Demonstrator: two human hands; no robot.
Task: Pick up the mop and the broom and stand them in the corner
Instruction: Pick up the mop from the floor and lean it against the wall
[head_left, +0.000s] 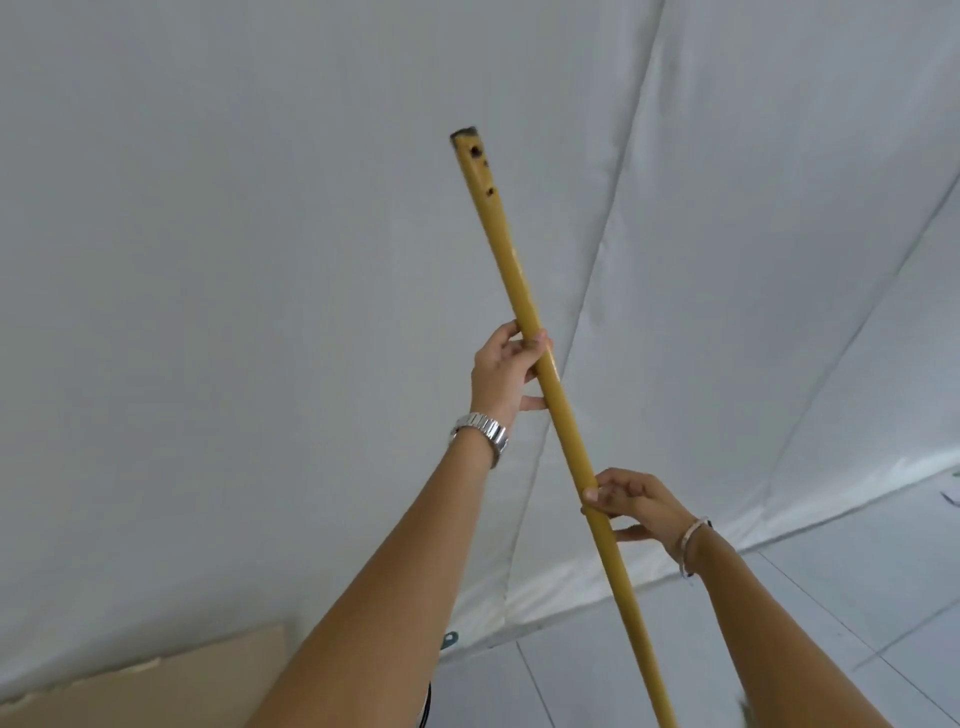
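Observation:
A long yellow wooden handle (511, 270) rises from the bottom right toward the upper middle, leaning left, with small dark holes near its top end. Its head is out of frame, so I cannot tell whether it is the mop or the broom. My left hand (506, 366), with a metal watch on the wrist, grips the handle about midway. My right hand (631, 501), with a bracelet on the wrist, holds it lower down. Behind the handle a vertical seam marks the corner (597, 291) of the white cloth-covered walls.
A brown cardboard sheet (156, 680) lies against the wall at the bottom left. White floor tiles (857, 571) spread at the lower right. A small teal object (448, 639) sits at the base of the wall. A black cable shows near my left forearm.

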